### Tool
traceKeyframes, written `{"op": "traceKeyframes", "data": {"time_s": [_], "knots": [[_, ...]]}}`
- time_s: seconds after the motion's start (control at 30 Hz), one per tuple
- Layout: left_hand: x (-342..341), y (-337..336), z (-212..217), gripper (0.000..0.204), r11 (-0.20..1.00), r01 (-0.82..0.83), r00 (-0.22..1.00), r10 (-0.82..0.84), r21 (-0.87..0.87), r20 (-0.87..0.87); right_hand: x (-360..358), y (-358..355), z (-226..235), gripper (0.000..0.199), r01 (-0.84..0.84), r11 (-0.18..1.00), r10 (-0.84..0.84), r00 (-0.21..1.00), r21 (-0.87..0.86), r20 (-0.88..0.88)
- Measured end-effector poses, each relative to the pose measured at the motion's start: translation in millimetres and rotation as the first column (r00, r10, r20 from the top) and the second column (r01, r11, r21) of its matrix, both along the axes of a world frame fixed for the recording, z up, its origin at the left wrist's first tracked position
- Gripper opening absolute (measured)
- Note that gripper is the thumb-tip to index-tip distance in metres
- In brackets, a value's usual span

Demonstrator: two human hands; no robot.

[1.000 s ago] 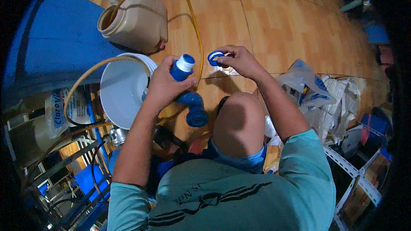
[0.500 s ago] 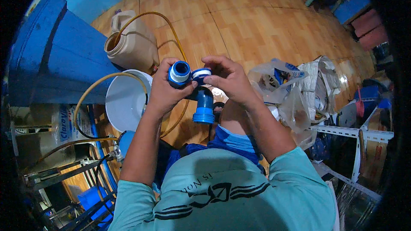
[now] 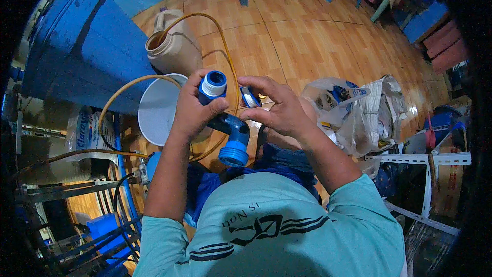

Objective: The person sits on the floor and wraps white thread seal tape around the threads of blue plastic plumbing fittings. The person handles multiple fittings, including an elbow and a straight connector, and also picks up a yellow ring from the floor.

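My left hand is closed round a blue pipe fitting, its open end facing up between thumb and fingers. White thread tape wraps the threads below that end. The fitting's elbow bends toward my lap and ends in a ribbed, lighter blue collar. Just to the right, my right hand pinches a small blue spool of white thread tape between thumb and fingers. The spool is tilted and a short gap separates it from the fitting. Whether a strand of tape joins the two, I cannot tell.
A beige jug with a yellow hose in its mouth stands beyond a white bucket. At left is a large blue container. Plastic bags and a white sack lie at right, near a metal rack.
The spool has moved away from the taped threads and turned more on edge in my right hand. The fitting has tilted, its elbow end swinging slightly left and toward me. The view has shifted a little.
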State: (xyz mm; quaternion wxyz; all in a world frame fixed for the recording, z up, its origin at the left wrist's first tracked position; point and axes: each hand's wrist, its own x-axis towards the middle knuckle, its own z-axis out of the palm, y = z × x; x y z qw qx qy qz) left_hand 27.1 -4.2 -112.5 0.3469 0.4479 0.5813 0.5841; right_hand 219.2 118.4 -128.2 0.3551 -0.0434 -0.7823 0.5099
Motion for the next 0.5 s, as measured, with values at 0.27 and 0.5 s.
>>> {"op": "traceKeyframes", "data": {"time_s": [0.27,0.5], "knots": [[2.7,-13.0,20.0,0.045,0.998,-0.051,0.991,0.054,-0.027,0.120,-0.3,-15.0,3.9,0.058,-0.210,0.947,0.190,0.976,-0.244,-0.103],[12.7,-7.9,26.8,0.027,0.995,-0.057,0.950,0.080,0.085,-0.302,3.3,-13.9,0.5,0.072,-0.239,0.913,0.213,0.971,-0.331,-0.113]]}}
